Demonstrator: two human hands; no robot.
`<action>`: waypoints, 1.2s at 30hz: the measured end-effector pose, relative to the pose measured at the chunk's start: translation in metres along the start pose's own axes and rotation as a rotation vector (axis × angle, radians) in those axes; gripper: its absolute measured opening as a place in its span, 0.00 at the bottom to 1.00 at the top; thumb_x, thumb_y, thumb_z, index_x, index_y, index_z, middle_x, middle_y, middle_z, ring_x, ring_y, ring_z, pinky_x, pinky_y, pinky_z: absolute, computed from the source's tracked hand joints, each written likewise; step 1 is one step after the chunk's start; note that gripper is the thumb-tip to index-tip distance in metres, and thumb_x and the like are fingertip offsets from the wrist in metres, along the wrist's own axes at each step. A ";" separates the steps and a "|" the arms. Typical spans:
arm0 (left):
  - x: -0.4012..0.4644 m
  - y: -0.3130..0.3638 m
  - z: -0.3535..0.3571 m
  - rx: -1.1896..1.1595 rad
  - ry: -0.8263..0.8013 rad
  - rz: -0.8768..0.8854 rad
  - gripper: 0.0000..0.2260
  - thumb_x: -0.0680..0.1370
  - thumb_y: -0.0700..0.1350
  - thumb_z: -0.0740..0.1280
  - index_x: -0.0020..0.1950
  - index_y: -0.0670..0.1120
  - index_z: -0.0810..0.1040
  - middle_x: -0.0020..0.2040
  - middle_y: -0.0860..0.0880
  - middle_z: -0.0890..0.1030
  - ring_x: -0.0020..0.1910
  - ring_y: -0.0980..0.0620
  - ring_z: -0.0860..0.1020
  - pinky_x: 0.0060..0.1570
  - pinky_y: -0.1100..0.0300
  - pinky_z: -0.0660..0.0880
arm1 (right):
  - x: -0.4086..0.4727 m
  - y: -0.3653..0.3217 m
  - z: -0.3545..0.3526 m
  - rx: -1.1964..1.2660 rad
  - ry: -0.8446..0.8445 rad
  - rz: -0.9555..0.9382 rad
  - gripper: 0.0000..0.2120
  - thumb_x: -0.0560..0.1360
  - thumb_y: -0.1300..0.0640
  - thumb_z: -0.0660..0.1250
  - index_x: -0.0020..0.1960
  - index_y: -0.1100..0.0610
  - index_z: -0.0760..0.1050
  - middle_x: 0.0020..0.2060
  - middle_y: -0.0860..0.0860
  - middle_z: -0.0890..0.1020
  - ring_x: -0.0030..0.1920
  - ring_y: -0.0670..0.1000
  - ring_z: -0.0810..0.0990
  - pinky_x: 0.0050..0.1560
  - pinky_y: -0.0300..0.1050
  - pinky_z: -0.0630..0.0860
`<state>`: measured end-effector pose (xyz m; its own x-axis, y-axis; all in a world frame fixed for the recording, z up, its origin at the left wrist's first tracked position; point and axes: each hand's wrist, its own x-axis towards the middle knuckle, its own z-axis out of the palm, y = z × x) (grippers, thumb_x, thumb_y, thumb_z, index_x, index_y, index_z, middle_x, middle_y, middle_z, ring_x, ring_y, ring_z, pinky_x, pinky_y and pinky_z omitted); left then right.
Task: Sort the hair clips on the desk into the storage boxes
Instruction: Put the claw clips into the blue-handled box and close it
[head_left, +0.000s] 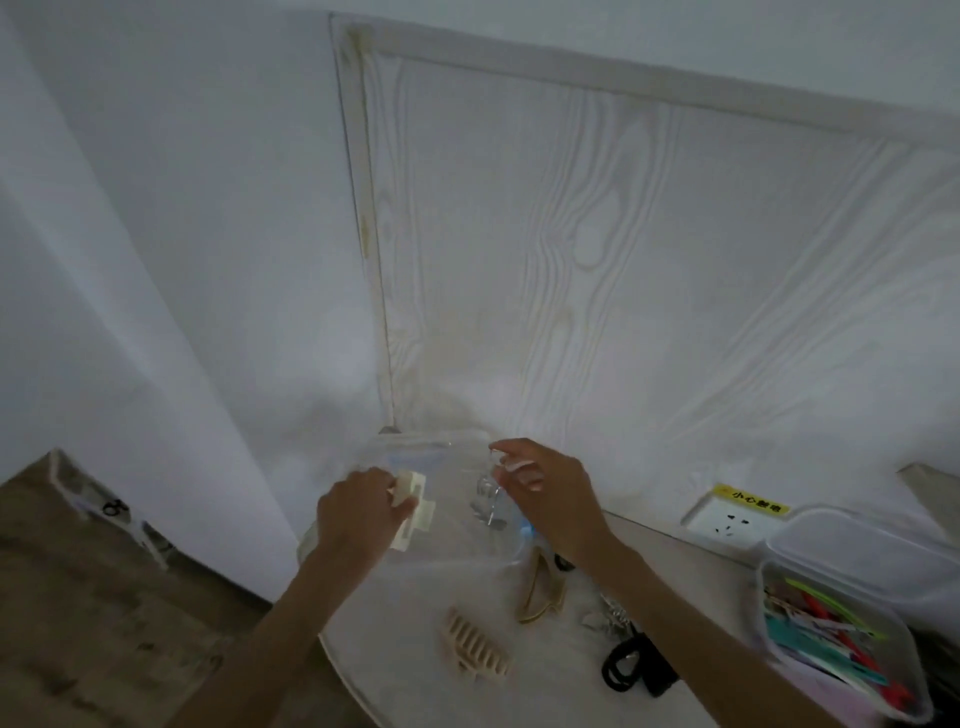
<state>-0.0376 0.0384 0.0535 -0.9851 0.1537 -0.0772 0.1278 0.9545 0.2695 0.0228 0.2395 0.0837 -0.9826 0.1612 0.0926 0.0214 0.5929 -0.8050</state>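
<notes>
Head cam: my left hand (358, 512) pinches a cream clip (413, 506), right hand (545, 493) pinches a clear clip (488, 493) (both over the clear box (415, 447) at the desk's (415, 613) back edge, ready to drop).

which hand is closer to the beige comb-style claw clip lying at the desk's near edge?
Left, narrowly. The left hand, holding a cream clip, is up and left of the beige claw clip. The right hand, pinching a clear clip, is farther up and to its right.
</notes>
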 end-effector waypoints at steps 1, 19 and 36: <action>0.006 -0.002 0.005 0.039 -0.030 -0.015 0.18 0.75 0.60 0.63 0.57 0.48 0.77 0.53 0.49 0.81 0.52 0.49 0.80 0.50 0.58 0.74 | 0.007 0.002 0.017 -0.055 -0.023 0.006 0.09 0.74 0.51 0.68 0.54 0.47 0.78 0.46 0.46 0.83 0.44 0.43 0.82 0.49 0.38 0.79; -0.006 -0.015 0.005 0.007 0.103 0.185 0.11 0.79 0.52 0.59 0.55 0.54 0.78 0.49 0.54 0.83 0.48 0.53 0.81 0.44 0.60 0.73 | 0.029 0.013 0.052 -0.187 -0.426 0.082 0.11 0.78 0.58 0.60 0.54 0.51 0.79 0.51 0.49 0.83 0.49 0.49 0.80 0.54 0.43 0.77; -0.102 0.020 0.102 0.317 -0.306 0.804 0.32 0.47 0.58 0.78 0.49 0.57 0.76 0.42 0.58 0.81 0.39 0.57 0.81 0.33 0.67 0.76 | -0.075 0.107 0.012 -0.457 -0.224 0.600 0.19 0.77 0.41 0.56 0.52 0.55 0.76 0.48 0.50 0.80 0.46 0.49 0.76 0.49 0.42 0.70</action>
<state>0.0772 0.0674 -0.0311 -0.5178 0.8201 -0.2434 0.8321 0.5489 0.0793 0.0967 0.2811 -0.0169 -0.7921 0.4224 -0.4407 0.5859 0.7287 -0.3546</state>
